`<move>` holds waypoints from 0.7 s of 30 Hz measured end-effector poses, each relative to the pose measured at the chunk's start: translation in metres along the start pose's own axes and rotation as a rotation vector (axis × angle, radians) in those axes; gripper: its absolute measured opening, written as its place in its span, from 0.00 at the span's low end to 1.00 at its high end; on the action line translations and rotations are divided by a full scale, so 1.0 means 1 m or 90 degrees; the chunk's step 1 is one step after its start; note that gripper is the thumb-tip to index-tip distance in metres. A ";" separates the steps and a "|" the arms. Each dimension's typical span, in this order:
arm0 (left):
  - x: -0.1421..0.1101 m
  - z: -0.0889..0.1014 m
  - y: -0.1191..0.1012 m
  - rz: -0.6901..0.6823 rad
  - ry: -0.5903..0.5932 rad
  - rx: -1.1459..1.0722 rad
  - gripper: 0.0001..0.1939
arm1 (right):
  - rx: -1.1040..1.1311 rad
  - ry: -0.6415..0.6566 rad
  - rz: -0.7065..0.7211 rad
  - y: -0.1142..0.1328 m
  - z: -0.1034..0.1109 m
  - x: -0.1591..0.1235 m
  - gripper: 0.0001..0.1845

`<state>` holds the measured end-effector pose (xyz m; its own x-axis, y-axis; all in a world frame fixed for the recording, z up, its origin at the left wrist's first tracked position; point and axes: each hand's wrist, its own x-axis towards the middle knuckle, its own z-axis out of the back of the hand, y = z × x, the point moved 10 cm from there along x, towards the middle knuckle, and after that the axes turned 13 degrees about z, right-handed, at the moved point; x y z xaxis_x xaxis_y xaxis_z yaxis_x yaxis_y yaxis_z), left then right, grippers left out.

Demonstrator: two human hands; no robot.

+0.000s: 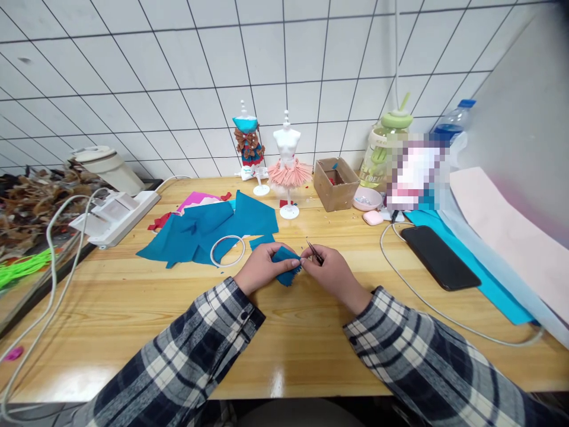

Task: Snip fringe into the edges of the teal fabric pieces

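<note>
My left hand (262, 267) is closed on a small piece of blue felt (287, 267), held just above the wooden table (133, 320). My right hand (331, 273) pinches a thin dark metal tool, tweezers or small scissors (315, 251), with its tip at the felt's right edge. Both hands meet at the table's middle. Larger blue felt pieces (208, 228) and a white ring (227, 250) lie just behind my left hand.
Two small mannequins stand at the back, one in a pink skirt (288, 169), one in blue and brown (249, 145). A cardboard box (335, 184), pink dish (367, 199), bottles, black phone (438, 256) with cable, and a power strip (118, 213) surround the work area.
</note>
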<state>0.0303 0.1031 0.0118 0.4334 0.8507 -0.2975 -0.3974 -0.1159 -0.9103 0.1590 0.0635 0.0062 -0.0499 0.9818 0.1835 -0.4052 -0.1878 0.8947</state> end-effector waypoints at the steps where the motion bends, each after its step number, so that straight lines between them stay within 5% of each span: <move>1: 0.000 -0.001 0.002 0.008 -0.004 0.011 0.17 | -0.005 0.002 0.000 0.000 0.000 0.000 0.08; 6: 0.002 -0.003 0.013 0.059 -0.006 0.018 0.19 | -0.027 0.006 0.001 0.000 0.001 -0.001 0.07; 11: 0.005 0.006 0.020 0.064 -0.031 -0.151 0.17 | 0.079 -0.032 -0.012 -0.007 0.002 -0.004 0.16; 21: 0.011 0.003 0.029 0.091 0.027 -0.450 0.14 | -0.026 0.153 0.087 0.008 -0.026 -0.009 0.12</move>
<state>0.0207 0.1106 -0.0174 0.4524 0.7835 -0.4259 0.1602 -0.5412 -0.8255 0.1327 0.0544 0.0014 -0.3205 0.9269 0.1954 -0.4159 -0.3231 0.8501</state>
